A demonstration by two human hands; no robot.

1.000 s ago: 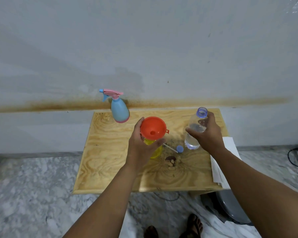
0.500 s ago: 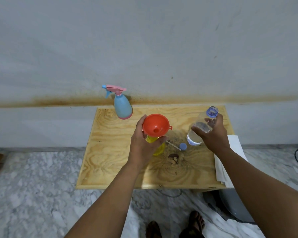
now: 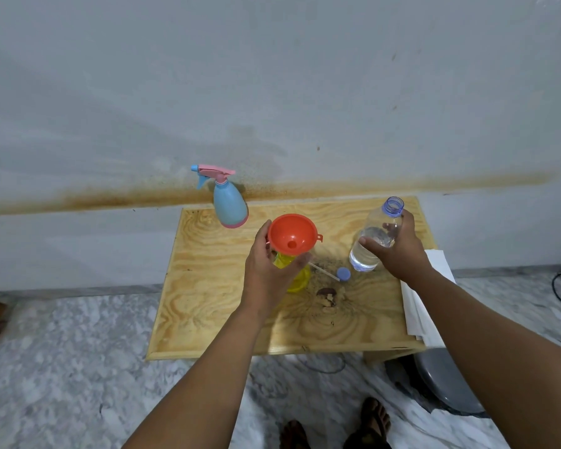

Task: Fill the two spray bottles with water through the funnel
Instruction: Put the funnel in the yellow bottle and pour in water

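Note:
An orange funnel (image 3: 292, 234) sits in the neck of a yellow spray bottle (image 3: 298, 280) near the middle of the wooden table (image 3: 208, 286). My left hand (image 3: 266, 270) grips the yellow bottle just under the funnel. My right hand (image 3: 399, 251) holds a clear, uncapped water bottle (image 3: 374, 241), partly filled and tilted with its mouth up and to the right. A blue spray bottle (image 3: 229, 204) with a pink trigger head stands at the table's back left.
A blue cap (image 3: 343, 273) and a thin white tube (image 3: 323, 271) lie between the two bottles. White paper (image 3: 425, 303) hangs over the table's right edge. A grey bin (image 3: 447, 380) stands below right. The wall is close behind the table.
My right hand has tilted the water bottle a little and lifted it from the table. My left hand has stayed on the yellow bottle and funnel. The view shifted slightly.

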